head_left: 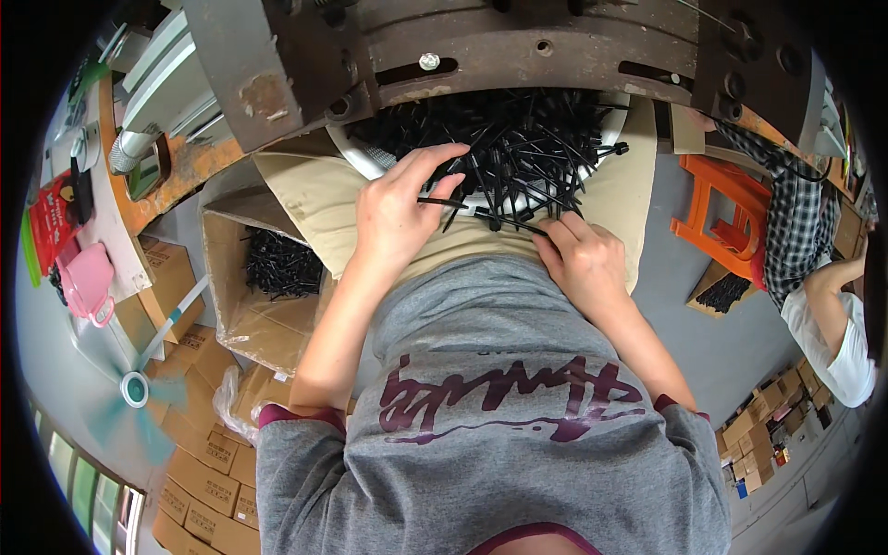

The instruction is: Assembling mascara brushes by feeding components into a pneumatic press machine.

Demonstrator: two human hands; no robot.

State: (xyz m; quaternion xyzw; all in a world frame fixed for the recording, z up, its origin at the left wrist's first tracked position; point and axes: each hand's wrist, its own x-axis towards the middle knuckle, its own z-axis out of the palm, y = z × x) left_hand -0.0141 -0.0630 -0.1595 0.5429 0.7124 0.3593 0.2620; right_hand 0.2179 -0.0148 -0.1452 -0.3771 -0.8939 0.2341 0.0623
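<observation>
A pale, round-rimmed basin (356, 155) in front of my lap holds a heap of thin black rod-like parts (527, 139) with thicker ends. My left hand (400, 208) is at the basin's near left rim, with index finger and thumb spread apart. A thin black rod (446, 202) lies against its thumb and points right; the other fingers are largely hidden. My right hand (587, 257) pinches a similar black rod (518, 225), whose thicker end points left toward the left hand. The two rods nearly meet at the basin's near edge.
Brown metal machinery (518, 46) spans the far side, above the basin. At left stand an open cardboard box (227, 277) of black parts, a fan (135, 389) and stacked cartons (199, 472). An orange stool (717, 217) and another person (837, 324) are at right.
</observation>
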